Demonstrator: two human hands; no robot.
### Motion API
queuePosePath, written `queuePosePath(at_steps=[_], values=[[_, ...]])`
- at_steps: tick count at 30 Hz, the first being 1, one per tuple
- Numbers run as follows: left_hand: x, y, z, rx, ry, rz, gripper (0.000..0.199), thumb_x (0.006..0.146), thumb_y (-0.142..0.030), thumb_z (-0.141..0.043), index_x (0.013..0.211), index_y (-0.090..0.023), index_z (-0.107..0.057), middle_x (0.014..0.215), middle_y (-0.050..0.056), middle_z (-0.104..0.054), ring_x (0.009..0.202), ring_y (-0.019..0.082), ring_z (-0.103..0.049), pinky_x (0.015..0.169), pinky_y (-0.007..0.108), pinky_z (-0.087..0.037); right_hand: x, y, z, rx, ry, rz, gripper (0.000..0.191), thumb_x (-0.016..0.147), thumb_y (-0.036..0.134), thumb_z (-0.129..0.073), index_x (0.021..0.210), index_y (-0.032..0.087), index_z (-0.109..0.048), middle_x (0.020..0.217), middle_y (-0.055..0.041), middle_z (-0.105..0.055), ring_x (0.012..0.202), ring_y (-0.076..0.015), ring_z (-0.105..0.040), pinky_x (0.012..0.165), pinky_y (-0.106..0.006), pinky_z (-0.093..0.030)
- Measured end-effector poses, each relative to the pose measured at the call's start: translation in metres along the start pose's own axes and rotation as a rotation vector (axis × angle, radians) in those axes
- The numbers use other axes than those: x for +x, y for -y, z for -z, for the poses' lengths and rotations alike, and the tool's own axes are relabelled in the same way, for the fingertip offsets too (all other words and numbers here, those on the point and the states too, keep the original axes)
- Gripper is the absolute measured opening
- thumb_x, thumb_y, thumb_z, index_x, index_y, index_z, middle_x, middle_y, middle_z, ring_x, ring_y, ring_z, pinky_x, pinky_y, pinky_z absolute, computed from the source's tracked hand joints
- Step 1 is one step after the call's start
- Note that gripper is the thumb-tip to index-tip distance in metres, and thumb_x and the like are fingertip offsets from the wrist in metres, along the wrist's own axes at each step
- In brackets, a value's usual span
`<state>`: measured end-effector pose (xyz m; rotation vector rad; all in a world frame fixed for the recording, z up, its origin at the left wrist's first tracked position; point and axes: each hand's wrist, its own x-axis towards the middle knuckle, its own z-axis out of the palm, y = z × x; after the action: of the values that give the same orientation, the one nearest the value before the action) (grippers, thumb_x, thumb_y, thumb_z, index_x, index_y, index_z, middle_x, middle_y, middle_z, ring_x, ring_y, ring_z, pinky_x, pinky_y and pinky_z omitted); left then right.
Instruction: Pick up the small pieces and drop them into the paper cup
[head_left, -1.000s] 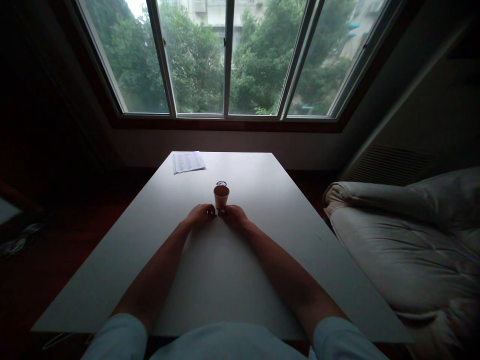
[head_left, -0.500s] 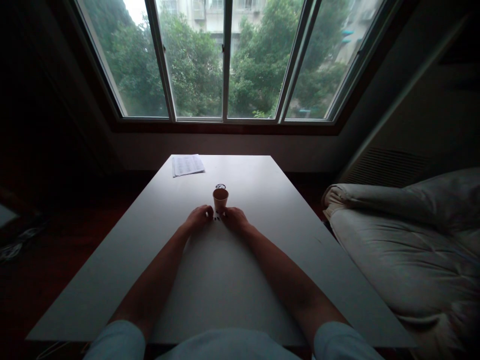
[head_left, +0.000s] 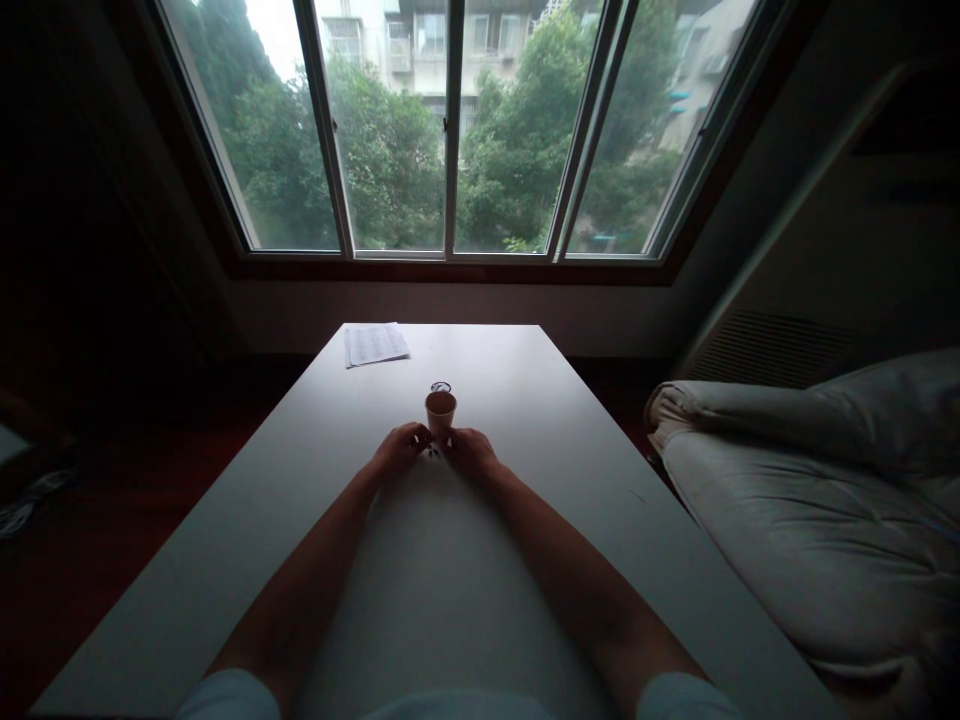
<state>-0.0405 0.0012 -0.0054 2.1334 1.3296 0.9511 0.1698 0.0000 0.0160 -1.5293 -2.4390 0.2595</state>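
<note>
A brown paper cup (head_left: 440, 408) stands upright on the white table (head_left: 450, 590), its mouth facing up. At its lower left, my left hand (head_left: 403, 446) has its fingers curled and fingertips together, close to the cup's base. On the other side, my right hand (head_left: 470, 450) is closed, with its fingertips by the cup's lower right side. Whether either hand touches the cup, or what is pinched in the fingers, is too small to tell. Several small dark pieces (head_left: 433, 453) lie on the table between the hands, in front of the cup.
Just behind the cup lies a thin dark ring-shaped thing (head_left: 441, 387). Printed papers (head_left: 376, 344) rest at the table's far left corner. A padded, light-coloured seat (head_left: 795, 510) stands along the right side. Beyond the far edge is a window (head_left: 450, 150).
My left hand has moved right, nearer the cup's base and the dark pieces. My right hand stays beside the cup. The whole view has shifted slightly, with everything lower in the picture.
</note>
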Motion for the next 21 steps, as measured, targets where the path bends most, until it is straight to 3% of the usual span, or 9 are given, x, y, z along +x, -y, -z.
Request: queuePosePath(at_steps=[6,14,21], values=[[0.007,-0.006,-0.001,-0.279,-0.077,0.081,0.024,0.087,-0.037,-0.059,0.092,-0.016,-0.070,0.070,0.000,-0.063,0.058,0.010,-0.052,0.058,0.023,-0.041,0.000,-0.002,0.000,0.048,-0.045,0.028,0.029,0.097,0.040,-0.049,0.113,0.028,-0.070,0.096,-0.0045,-0.074,0.085,-0.0183,-0.066,0.071,-0.025,-0.037],[0.021,-0.028,-0.007,-0.805,-0.346,0.185,0.035,0.079,-0.048,-0.070,0.089,-0.015,-0.066,0.063,-0.003,-0.053,0.051,0.006,-0.043,0.049,0.021,-0.034,0.005,-0.006,-0.009,0.099,-0.083,0.016,0.025,0.094,0.038,-0.053,0.106,0.027,-0.072,0.088,-0.0034,-0.073,0.078,-0.0166,-0.065,0.066,-0.025,-0.035],[0.032,-0.044,-0.009,-0.934,-0.427,0.290,0.042,0.073,-0.047,-0.076,0.097,-0.013,-0.070,0.080,0.004,-0.068,0.048,0.004,-0.043,0.046,0.021,-0.033,0.010,-0.011,-0.018,0.132,-0.114,0.007,0.021,0.091,0.036,-0.057,0.103,0.026,-0.072,0.086,-0.0027,-0.073,0.075,-0.0152,-0.064,0.066,-0.023,-0.036]])
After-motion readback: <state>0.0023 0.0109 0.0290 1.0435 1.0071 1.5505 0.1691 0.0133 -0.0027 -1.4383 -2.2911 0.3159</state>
